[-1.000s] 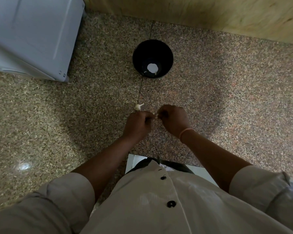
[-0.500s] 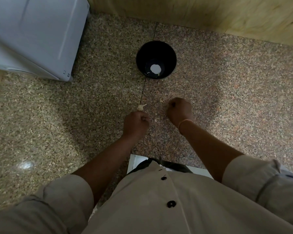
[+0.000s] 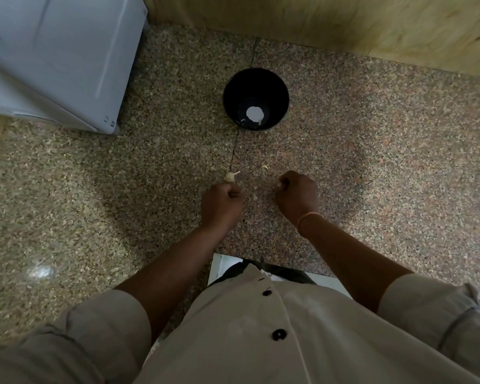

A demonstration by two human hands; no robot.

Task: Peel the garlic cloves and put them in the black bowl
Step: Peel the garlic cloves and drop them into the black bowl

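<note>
Garlic peeling is judged to be the step in hand, with no clove yet on its way to the bowl. Nearest the camera, both forearms reach out over the speckled granite counter [image 3: 385, 167]. The left hand [image 3: 221, 202] is a closed fist; what it encloses, if anything, cannot be told. The right hand [image 3: 297, 194], with a pink wristband [image 3: 308, 217], has its fingers curled, and a pale garlic piece [image 3: 280, 185] shows pinched at the tips; clove or skin is not clear. Between the hands lies a skin scrap [image 3: 254, 196]. Just beyond the left knuckles sits the garlic bulb remnant [image 3: 231, 176]; contact cannot be confirmed. A second scrap [image 3: 264, 167] lies near it. Farther off stands the black bowl [image 3: 233, 87], with a pale round patch at its bottom, unidentified. The next move probably calls for stripping the held piece clean, then a forward reach to the bowl.
</note>
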